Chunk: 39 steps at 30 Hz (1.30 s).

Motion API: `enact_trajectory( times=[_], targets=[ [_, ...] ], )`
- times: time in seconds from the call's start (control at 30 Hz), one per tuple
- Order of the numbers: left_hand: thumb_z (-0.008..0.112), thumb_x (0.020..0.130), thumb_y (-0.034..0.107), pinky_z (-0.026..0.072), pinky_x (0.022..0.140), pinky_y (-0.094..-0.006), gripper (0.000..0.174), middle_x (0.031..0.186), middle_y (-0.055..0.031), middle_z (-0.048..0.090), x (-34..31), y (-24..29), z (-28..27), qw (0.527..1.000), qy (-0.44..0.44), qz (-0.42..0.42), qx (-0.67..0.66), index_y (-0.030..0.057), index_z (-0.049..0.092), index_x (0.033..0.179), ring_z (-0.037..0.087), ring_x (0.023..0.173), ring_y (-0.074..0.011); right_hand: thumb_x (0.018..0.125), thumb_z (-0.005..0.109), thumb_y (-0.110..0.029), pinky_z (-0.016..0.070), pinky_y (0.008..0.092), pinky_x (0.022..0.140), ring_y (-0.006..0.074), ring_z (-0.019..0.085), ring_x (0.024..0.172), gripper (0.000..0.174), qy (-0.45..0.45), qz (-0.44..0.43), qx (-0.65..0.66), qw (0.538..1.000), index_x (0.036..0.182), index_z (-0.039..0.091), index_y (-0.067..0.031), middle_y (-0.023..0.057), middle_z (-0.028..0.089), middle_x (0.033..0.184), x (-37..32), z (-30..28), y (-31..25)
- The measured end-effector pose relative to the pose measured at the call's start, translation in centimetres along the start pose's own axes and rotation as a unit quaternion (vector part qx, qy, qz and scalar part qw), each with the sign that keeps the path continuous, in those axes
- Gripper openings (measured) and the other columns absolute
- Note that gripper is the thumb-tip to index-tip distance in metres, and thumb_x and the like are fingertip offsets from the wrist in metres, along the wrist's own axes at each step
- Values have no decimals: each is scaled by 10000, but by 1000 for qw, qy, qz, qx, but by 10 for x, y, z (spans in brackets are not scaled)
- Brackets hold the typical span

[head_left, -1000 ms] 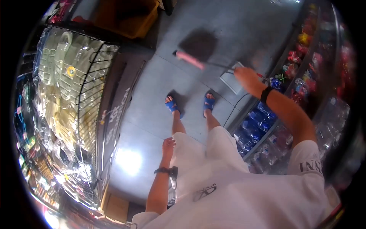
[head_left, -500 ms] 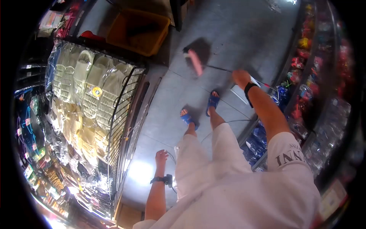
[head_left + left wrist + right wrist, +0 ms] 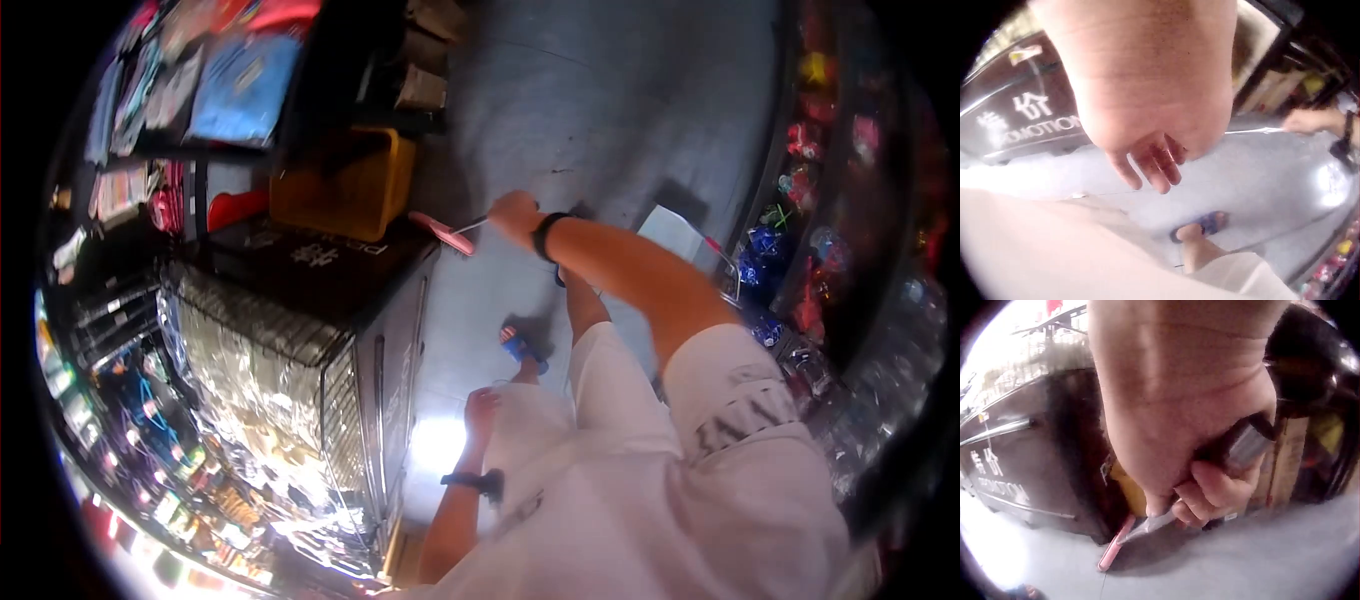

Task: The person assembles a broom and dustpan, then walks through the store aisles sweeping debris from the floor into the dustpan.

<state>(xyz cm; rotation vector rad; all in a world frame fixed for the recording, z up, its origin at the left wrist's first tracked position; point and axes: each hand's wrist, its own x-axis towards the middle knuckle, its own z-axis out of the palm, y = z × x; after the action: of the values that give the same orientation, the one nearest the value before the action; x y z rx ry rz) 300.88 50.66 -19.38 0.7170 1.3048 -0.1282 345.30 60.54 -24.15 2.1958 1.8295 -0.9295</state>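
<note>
My right hand [image 3: 515,218] grips the handle of a stick with a narrow pink bar-shaped head [image 3: 447,234]. In the right wrist view the fingers [image 3: 1210,487] curl round the shaft, and its dark grey butt end [image 3: 1250,447] sticks out above the fist. The pink head [image 3: 1112,547] points away and down, close to the foot of a dark display stand [image 3: 1010,469]. My left hand [image 3: 482,412] hangs beside the pale shorts, holding nothing. Its fingers [image 3: 1159,175] hang loosely curled in the left wrist view.
A yellow bin [image 3: 395,185] stands behind the dark stand, which carries a wire rack [image 3: 345,420] of wrapped slippers. On the grey floor lies a flat white panel [image 3: 670,235] with a red-and-metal handle. Shelves of colourful wrapped goods [image 3: 765,245] line the right.
My right hand has swung left with the stick, bringing the pink head beside the dark stand. The view has turned toward the left shelves. The left hand still hangs by the leg.
</note>
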Motion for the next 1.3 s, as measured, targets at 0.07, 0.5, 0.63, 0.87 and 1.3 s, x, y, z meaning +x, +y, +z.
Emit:
enact_trajectory(
  times=[0.07, 0.5, 0.63, 0.87, 1.3],
  targets=[
    [477, 892, 129, 440, 724, -255, 262, 979, -93, 600, 7, 26, 48, 994, -1, 38, 106, 42, 463, 1139, 588, 850, -158, 687, 613, -46, 519, 365, 598, 265, 651, 792, 158, -32, 88, 35, 995, 824, 678, -90, 105, 666, 846, 27, 20, 25],
    [470, 887, 119, 444, 727, -250, 248, 987, -96, 612, 31, 119, 163, 945, -38, 75, 318, 27, 478, 1117, 589, 863, -156, 830, 517, -86, 516, 344, 688, 282, 631, 860, 191, 30, 214, -26, 976, 992, 617, -72, 111, 639, 924, -99, -89, 326],
    [473, 887, 165, 444, 709, -247, 267, 984, -91, 621, 33, 128, 144, 966, -27, 50, 251, 37, 483, 1120, 599, 839, -151, 822, 517, -71, 510, 349, 670, 286, 630, 850, 193, 105, 145, -14, 984, 985, 621, -73, 116, 638, 910, -114, -101, 309],
    [486, 893, 208, 454, 706, -252, 273, 972, -82, 628, 50, 171, 144, 969, 1, 13, 247, 31, 504, 1100, 591, 857, -136, 778, 571, -89, 526, 380, 663, 282, 635, 867, 164, 21, 192, 70, 979, 922, 648, -73, 123, 647, 937, -39, -31, 247],
    [523, 873, 152, 446, 787, -302, 209, 952, -121, 605, 127, 235, 123, 910, -13, 131, 393, 16, 521, 1032, 574, 889, -204, 857, 486, -167, 495, 417, 672, 330, 608, 813, 168, 172, 392, 155, 890, 842, 609, -54, 171, 617, 872, -134, -26, 315]
  ],
)
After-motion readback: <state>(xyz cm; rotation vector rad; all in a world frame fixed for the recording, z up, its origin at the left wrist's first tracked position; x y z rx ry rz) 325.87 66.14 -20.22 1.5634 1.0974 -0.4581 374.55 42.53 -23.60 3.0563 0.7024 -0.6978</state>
